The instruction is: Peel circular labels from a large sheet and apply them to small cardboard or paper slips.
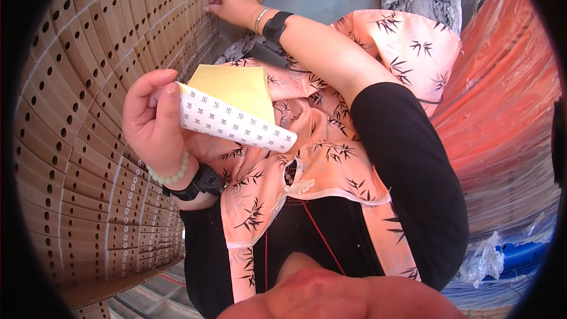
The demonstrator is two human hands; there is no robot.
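My left hand (pixel 155 112) pinches the edge of a sheet of small printed stickers (pixel 227 118), white on its front. The sheet curls over, so part of its yellow backing (pixel 230 85) shows above the printed part. Stretched forward and to the left, my right hand (pixel 235 6) has its fingers bent and its thumb and fingertips together. Those fingertips are close to the far end of the stacked cardboard boxes (pixel 88 106); whether they touch the cardboard, or hold a sticker, is too small to tell.
The boxes form a tall wall along my left, with rows of dark round holes and some columns of small white round stickers (pixel 126 242). At my right stands a red pile wrapped in clear plastic (pixel 502 94), with a blue object (pixel 522 257) below it.
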